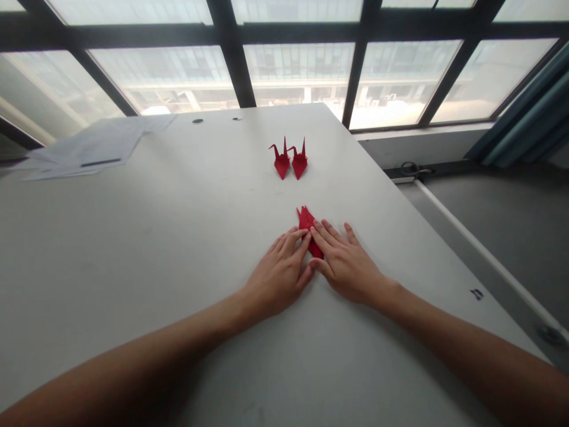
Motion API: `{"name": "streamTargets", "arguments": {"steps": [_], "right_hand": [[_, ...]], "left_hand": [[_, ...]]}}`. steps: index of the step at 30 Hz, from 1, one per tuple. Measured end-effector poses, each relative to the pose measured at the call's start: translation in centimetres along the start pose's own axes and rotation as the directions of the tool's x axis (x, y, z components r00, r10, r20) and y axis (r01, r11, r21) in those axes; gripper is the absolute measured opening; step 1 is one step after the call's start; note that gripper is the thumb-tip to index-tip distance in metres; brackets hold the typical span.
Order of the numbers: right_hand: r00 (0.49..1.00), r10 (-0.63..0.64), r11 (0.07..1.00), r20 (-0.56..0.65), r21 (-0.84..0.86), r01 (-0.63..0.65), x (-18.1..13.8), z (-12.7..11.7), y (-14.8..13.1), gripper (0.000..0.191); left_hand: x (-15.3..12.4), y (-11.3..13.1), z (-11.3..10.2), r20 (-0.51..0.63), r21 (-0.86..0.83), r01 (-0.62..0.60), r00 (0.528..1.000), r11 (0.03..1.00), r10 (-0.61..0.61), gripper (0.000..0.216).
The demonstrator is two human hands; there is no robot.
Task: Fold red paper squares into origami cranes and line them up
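Note:
A folded piece of red origami paper lies flat on the white table, its narrow points facing away from me. My left hand rests on its left edge, fingers stretched out over the paper. From the other side my right hand presses on it with fingers extended and spread. Part of the paper's middle and lower end is hidden under my fingers. Farther back stand two finished red paper cranes, a left crane and a right crane, side by side.
Loose white paper sheets with a dark pen on them lie at the table's far left. The table's right edge runs diagonally, with a white rail beyond it. Windows and a blue curtain are behind.

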State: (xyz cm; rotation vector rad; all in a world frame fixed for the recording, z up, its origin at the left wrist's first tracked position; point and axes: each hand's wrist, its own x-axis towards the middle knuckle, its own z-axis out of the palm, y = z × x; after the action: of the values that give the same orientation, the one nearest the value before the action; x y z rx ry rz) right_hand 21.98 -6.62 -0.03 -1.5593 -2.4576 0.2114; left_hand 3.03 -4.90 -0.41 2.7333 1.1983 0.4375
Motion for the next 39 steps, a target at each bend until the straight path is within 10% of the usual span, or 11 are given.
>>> {"name": "streamTargets", "arguments": {"steps": [39], "right_hand": [[0.921,0.254,0.967,-0.294,0.096,-0.236,-0.09,0.47,0.25,0.052]], "left_hand": [[0.51,-0.53,-0.47,-0.013,0.058,0.059,0.998,0.997,-0.059,0.047]]}}
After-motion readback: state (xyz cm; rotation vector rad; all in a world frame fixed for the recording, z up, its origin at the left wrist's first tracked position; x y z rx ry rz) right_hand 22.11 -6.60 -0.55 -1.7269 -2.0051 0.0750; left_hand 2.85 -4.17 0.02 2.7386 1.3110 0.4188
